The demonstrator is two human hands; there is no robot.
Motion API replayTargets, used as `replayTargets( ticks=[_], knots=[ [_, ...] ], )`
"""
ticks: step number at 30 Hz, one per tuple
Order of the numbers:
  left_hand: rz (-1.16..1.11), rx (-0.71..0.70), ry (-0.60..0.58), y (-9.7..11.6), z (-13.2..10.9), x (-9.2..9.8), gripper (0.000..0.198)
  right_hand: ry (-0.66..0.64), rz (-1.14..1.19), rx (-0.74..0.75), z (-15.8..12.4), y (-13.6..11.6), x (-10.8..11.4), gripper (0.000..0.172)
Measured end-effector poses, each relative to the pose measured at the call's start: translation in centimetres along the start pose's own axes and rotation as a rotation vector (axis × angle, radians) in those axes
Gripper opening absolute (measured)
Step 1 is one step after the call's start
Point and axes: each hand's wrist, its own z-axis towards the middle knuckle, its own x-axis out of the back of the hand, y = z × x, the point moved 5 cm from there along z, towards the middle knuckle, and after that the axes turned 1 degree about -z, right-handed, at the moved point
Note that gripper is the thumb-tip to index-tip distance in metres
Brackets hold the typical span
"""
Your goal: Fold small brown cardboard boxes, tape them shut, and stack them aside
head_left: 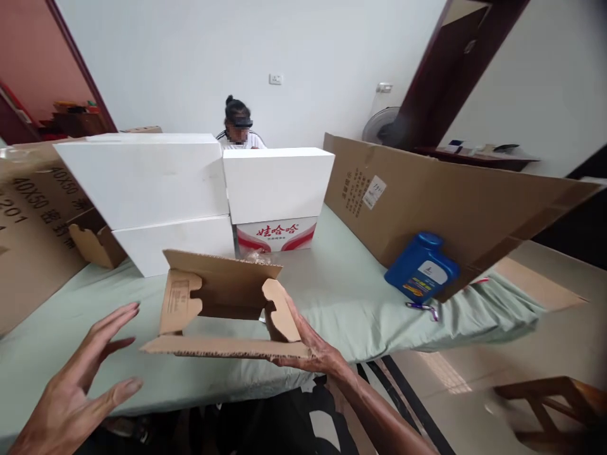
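An opened brown cardboard box is tilted toward me above the front of the cloth-covered table, its flaps spread and part of its inside showing. My right hand grips its right side, fingers partly hidden behind the flap and underneath. To the left, my left hand is apart from the box, with thumb and fingers spread and nothing in them. A small wad of clear plastic lies just behind the box.
White boxes stand stacked behind, one above a red-and-white carton. Large cardboard panels flank both sides. At right are a blue jug and a purple-and-white razor-like item. A person sits beyond; a wooden stool is lower right.
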Motion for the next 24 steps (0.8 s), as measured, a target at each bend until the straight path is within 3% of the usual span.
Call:
replayTargets(
  ticks=[2, 5, 8, 11, 15, 20, 24],
  knots=[
    [-0.075, -0.023, 0.006, 2.7, 1.1, 0.6, 0.060, -0.086, -0.010, 0.048, 0.5, -0.1, -1.2, 0.143],
    [0.000, -0.115, -0.199, 5.5, 2.2, 0.8, 0.063, -0.188, -0.022, 0.040, 1.4, 0.3, -3.5, 0.145],
    [0.181, -0.108, -0.470, 5.5, 2.0, 0.2, 0.081, -0.271, 0.003, 0.033, 2.0, 0.9, -5.6, 0.139],
    [0.340, -0.099, -0.613, 4.6, 1.1, -0.4, 0.075, -0.318, -0.023, 0.027, 2.5, 1.0, -6.4, 0.140],
    [0.440, -0.166, -0.650, 5.0, 0.6, -0.8, 0.058, -0.261, -0.148, 0.089, 3.3, -0.8, -4.6, 0.137],
    [0.532, -0.219, -0.621, 6.9, 1.3, -1.0, 0.053, -0.429, -0.273, 0.193, 4.9, -4.8, -3.2, 0.099],
    [0.563, -0.302, -0.527, 7.5, 1.1, -1.0, 0.041, -0.498, -0.368, 0.139, 5.9, -6.1, -3.4, 0.071]
  ],
)
